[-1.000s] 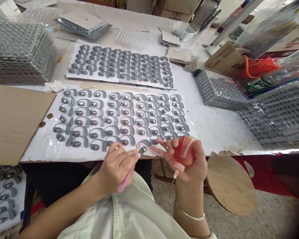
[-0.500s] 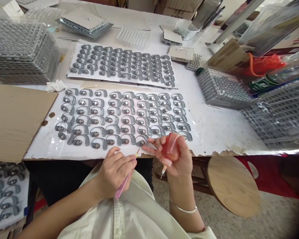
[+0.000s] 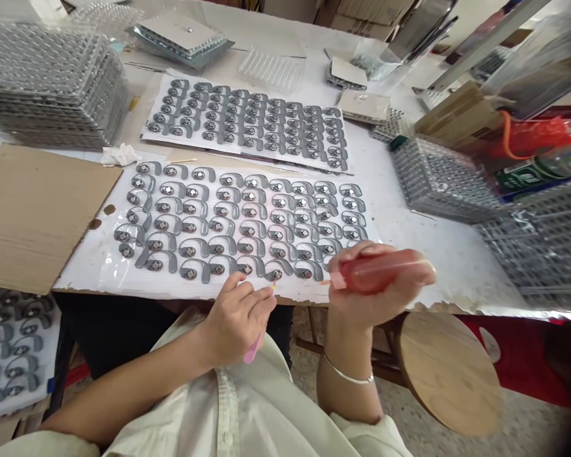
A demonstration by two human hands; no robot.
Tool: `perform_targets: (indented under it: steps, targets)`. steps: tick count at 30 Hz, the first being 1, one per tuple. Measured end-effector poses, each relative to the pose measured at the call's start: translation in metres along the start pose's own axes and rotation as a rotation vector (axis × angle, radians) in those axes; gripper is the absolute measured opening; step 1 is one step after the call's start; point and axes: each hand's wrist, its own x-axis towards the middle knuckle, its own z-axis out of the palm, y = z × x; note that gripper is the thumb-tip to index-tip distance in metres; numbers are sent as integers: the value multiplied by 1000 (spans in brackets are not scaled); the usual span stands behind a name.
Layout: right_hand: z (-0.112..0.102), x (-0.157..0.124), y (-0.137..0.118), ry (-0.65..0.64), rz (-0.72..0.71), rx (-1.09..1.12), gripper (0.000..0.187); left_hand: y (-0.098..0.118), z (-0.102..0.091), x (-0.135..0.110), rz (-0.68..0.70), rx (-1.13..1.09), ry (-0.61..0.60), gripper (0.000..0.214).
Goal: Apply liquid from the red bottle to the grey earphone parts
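Observation:
My left hand [image 3: 235, 320] pinches a slim pink tool [image 3: 253, 349] with a yellow tip, and that tip rests at the front edge of a grey hook-shaped part with a round metal centre [image 3: 275, 274]. Many such parts lie in rows on a white sheet [image 3: 92, 270] at the table's front. My right hand [image 3: 368, 289] grips a translucent red squeeze bottle [image 3: 383, 270], which lies sideways with its pale capped end pointing left. That hand sits just right of the bottom row, clear of the parts.
Beyond lies a second sheet of grey parts [image 3: 242, 120]. Stacked clear trays [image 3: 52, 89] stand at back left, and grey mesh racks [image 3: 442, 181] at right. A cardboard sheet [image 3: 42, 209] lies left, a round wooden stool top [image 3: 450, 374] below right.
My right hand has swung the bottle from nearly upright to sideways and moved up and right, away from the parts. My left hand stays at the bottom row. The whole view has shifted slightly.

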Motion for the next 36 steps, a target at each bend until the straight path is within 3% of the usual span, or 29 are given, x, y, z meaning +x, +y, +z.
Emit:
perform_targets:
  steps: [5,12,19,28,36]
  targets:
    - [15,-1,22,-197,-237,-142,36,4,1,3,32,96,-22,12]
    - [10,-6,29,-391,-307,-301,30,14,4,3,112,254,-75,16]
    - [8,-6,27,-447,-309,-394,24,17,4,3,121,284,-93,17]
    - [9,-12,29,-370,-259,-416,24,15,3,4,103,261,-74,17]
    - [13,-9,25,-441,-362,-433,21,15,2,5,108,246,-71,17]
